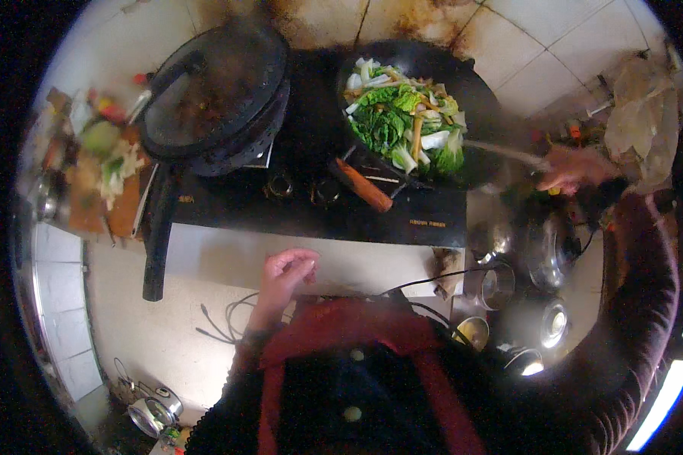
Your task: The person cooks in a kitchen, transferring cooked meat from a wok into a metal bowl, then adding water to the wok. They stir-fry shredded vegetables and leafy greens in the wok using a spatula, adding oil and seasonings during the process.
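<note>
My right hand (pixel 579 169), blurred, grips a slim pale utensil (pixel 509 152) that reaches left into a dark wok (pixel 478 108). Chopped leafy cabbage (pixel 401 114) with green leaves and white stems fills the wok's left part. The utensil's far end is lost among the leaves. Below the wok's rim juts its wooden handle (pixel 364 185). My left hand (pixel 290 270) hangs in front of the stove, loosely curled, with nothing in it. To the left, a dark-handled pan (pixel 222 162) stands on the other burner under a fogged glass lid (pixel 216 96).
The black gas stove (pixel 296 210) has two knobs at its front. On the left, a wooden cutting board (pixel 85 207) bears vegetable pieces and a knife. Metal and glass vessels (pixel 549 256) crowd the right. Cables (pixel 222 324) hang near my waist. A metal pot (pixel 153 412) stands low at left.
</note>
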{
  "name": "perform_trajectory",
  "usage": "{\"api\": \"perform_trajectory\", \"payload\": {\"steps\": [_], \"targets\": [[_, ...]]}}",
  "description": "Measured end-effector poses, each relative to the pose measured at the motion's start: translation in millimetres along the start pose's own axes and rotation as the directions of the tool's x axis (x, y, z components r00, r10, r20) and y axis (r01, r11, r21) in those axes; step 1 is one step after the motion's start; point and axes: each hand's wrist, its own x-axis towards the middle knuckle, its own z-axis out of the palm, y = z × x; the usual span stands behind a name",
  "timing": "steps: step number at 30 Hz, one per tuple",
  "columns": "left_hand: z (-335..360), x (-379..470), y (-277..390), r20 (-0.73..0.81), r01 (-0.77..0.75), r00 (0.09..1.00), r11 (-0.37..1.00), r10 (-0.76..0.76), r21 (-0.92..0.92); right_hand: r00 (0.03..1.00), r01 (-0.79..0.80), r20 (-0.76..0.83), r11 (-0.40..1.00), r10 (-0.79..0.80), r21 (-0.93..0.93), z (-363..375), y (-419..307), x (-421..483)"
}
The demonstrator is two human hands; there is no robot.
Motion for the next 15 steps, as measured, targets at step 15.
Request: {"api": "perform_trajectory", "payload": {"steps": [15], "targets": [[6,-3,10,0.089,-0.044,0.995,0.999,0.044,-0.002,0.831,0.038,-0.537,0.948,0.144,0.314,79,23,-11]]}}
